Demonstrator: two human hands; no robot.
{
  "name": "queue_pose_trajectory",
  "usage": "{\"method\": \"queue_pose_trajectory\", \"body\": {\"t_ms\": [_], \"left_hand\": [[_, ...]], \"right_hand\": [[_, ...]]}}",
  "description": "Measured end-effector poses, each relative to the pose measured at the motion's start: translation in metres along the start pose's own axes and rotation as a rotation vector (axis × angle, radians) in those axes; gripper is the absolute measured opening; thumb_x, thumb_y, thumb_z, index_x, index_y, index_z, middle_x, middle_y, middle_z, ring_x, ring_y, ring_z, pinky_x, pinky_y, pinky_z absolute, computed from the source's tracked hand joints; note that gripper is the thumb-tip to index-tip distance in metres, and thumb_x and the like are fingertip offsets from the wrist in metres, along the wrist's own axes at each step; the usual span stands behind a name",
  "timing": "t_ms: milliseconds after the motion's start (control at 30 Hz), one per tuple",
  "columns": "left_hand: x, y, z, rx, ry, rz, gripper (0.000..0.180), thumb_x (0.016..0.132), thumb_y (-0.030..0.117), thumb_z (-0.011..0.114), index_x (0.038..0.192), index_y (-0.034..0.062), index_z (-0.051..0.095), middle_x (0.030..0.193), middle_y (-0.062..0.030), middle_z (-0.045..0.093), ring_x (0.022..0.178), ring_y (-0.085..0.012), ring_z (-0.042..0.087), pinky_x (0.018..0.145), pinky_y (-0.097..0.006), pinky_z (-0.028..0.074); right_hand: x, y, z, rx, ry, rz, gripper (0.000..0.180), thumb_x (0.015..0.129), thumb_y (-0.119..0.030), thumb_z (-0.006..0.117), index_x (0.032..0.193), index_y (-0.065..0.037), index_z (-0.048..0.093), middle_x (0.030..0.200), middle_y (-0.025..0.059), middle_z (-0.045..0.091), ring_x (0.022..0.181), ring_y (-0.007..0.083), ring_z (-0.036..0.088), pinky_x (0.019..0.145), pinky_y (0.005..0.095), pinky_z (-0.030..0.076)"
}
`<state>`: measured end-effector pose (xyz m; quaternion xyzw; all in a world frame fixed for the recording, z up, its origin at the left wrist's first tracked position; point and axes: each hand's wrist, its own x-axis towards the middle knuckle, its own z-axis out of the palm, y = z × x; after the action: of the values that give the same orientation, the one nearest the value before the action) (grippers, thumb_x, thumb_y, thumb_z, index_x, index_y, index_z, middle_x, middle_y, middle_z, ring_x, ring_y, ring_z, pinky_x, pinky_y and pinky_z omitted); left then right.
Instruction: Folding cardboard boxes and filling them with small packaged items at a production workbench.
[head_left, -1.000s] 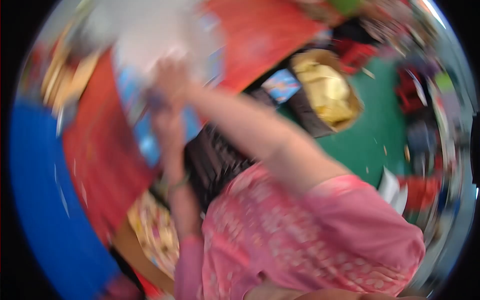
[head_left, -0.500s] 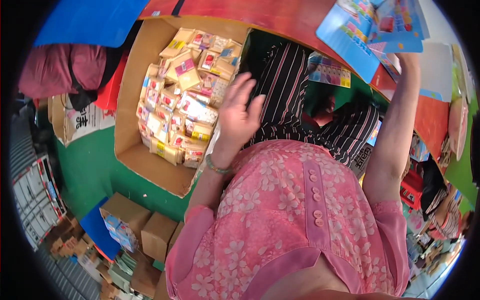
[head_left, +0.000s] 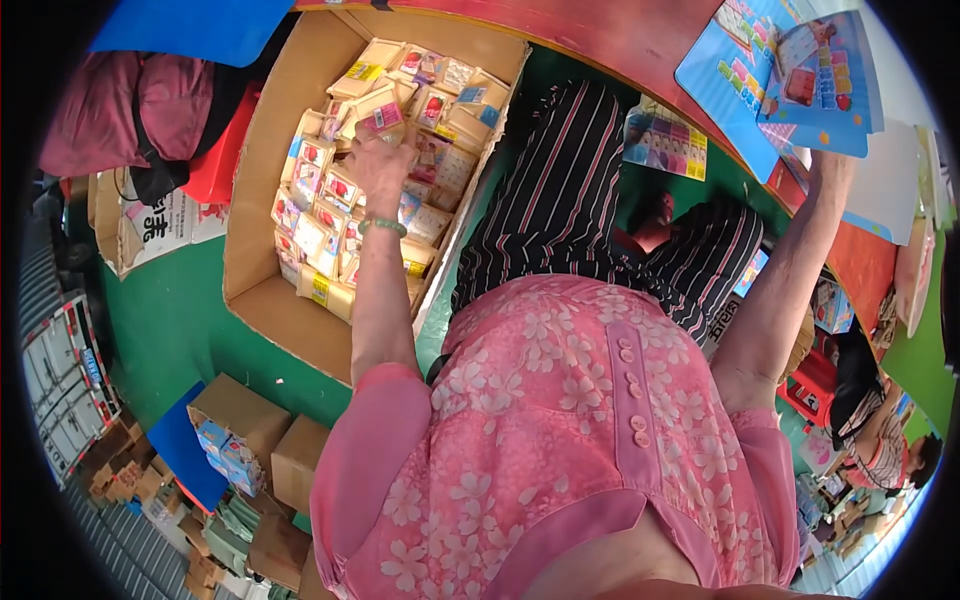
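Observation:
My left hand, wearing a green bead bracelet, reaches into an open cardboard box. Its fingers are closed on a small cream-coloured packet with a pink label. Many similar packets with red and yellow prints lie heaped around it. At the right, my right hand is raised at the table. A blue printed card hides most of its fingers; the card is gripped in them. Beside that card, another blue printed sheet lies at the table edge.
A red table runs along the far side. Striped trousers cover my legs, right of the box. Cartons stand on the green floor at the lower left. A red stool and a seated person are at the right.
My left hand has moved left and forward, from above the box's right edge onto the packets, and closed on one. My right hand stays at the blue card. The view has shifted slightly.

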<state>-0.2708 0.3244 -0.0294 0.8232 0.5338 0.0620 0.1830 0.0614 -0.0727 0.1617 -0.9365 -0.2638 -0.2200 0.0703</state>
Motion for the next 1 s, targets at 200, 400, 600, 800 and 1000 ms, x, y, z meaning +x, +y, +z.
{"method": "queue_pose_trajectory", "body": {"t_ms": [200, 400, 600, 800, 1000], "left_hand": [[-0.002, 0.005, 0.008, 0.155, -0.03, -0.014, 0.085, 0.07, 0.043, 0.077, 0.135, 0.0041, 0.039, 0.128, -0.0229, 0.052, 0.122, -0.0395, 0.046, 0.105, -0.047, 0.036], [-0.003, 0.011, -0.004, 0.174, -0.047, -0.016, 0.092, 0.067, 0.038, 0.079, 0.135, -0.0073, 0.037, 0.129, -0.0252, 0.051, 0.124, -0.0402, 0.045, 0.107, -0.044, 0.035], [-0.016, -0.008, -0.003, 0.047, -0.007, 0.013, 0.092, 0.068, 0.032, 0.08, 0.138, -0.0062, 0.035, 0.128, -0.0263, 0.049, 0.12, -0.0404, 0.046, 0.106, -0.045, 0.037], [-0.015, 0.021, 0.013, -0.06, 0.019, 0.431, 0.065, 0.075, 0.03, 0.075, 0.127, -0.0022, 0.051, 0.113, -0.0255, 0.06, 0.107, -0.0396, 0.057, 0.092, -0.047, 0.047], [-0.006, 0.054, 0.051, -0.099, -0.179, 0.414, 0.044, 0.079, 0.036, 0.072, 0.1, -0.0014, 0.063, 0.094, -0.0245, 0.068, 0.088, -0.0391, 0.067, 0.076, -0.047, 0.054]], "right_hand": [[-0.002, 0.038, -0.009, 0.164, 0.046, 0.018, 0.024, 0.092, -0.013, 0.056, 0.112, -0.002, 0.064, 0.111, 0.0138, 0.065, 0.097, 0.0276, 0.063, 0.082, 0.0362, 0.051], [0.001, 0.055, -0.017, 0.33, 0.104, 0.061, 0.022, 0.092, -0.009, 0.058, 0.109, 0.003, 0.064, 0.111, 0.0124, 0.063, 0.099, 0.0251, 0.062, 0.082, 0.0343, 0.052], [-0.05, -0.087, -0.1, 0.739, 0.796, 0.318, 0.029, 0.099, -0.01, 0.044, 0.097, 0.014, 0.06, 0.094, 0.0203, 0.066, 0.087, 0.027, 0.066, 0.079, 0.0355, 0.056], [-0.1, -0.107, -0.08, 0.835, 0.554, 0.323, 0.033, 0.103, -0.019, 0.043, 0.091, 0.006, 0.059, 0.089, 0.0178, 0.067, 0.077, 0.0224, 0.065, 0.073, 0.0294, 0.052], [-0.12, -0.119, -0.073, 0.972, 0.311, 0.306, 0.022, 0.103, -0.014, 0.046, 0.095, 0.002, 0.058, 0.094, 0.0156, 0.066, 0.077, 0.0184, 0.06, 0.073, 0.0296, 0.049]]}}
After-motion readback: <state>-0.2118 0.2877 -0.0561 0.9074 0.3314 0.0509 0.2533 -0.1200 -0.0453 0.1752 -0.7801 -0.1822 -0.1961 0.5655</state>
